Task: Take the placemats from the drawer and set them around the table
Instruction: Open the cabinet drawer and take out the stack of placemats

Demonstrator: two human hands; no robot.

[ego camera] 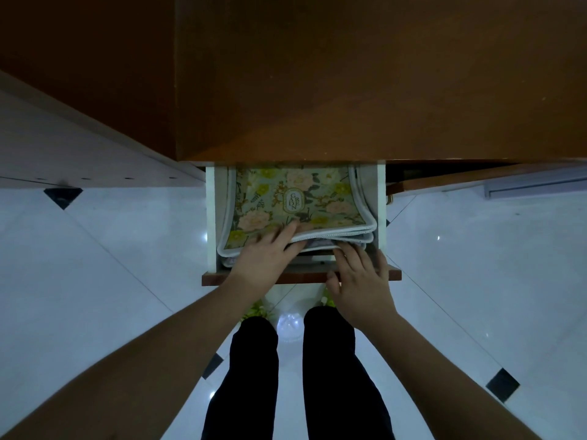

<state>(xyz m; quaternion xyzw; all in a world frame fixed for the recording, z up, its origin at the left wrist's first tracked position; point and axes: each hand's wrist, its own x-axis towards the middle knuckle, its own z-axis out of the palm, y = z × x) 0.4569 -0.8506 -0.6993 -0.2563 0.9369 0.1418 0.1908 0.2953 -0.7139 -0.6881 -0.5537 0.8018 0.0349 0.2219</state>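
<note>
A brown wooden cabinet top point(349, 77) fills the upper part of the view and overhangs the back half of the pulled-out drawer point(210, 217), hiding the far ends of what lies inside; the drawer has pale inner walls and a dark wooden front edge point(394, 274) nearest the person; below and to both sides spreads a glossy white tiled floor point(95, 265) with small black diamond insets; a pale panel point(63, 147) slants along the left, and on the right a second brown board point(460, 179) juts out under the cabinet; the person's legs in black trousers point(330, 376) stand just before the drawer front.

The placemats point(295, 195) lie stacked in the drawer, floral on top in green, yellow and peach with an oval label at the centre, white-bordered, their near edges curling upward in layers; the stack nearly fills the drawer's width.

The left hand point(270, 249) reaches over the drawer front, palm down, fingers spread on the near edge of the top mat with the thumb seeming to tuck beneath the lifted layers, a loose pinch rather than a fist; the right hand point(362, 274) is unclenched, fingers splayed, fingertips at the lower mats' edge by the near right corner, its thumb over the drawer front; whether it grips anything cannot be told; both forearms are bare and angle inward.
</note>
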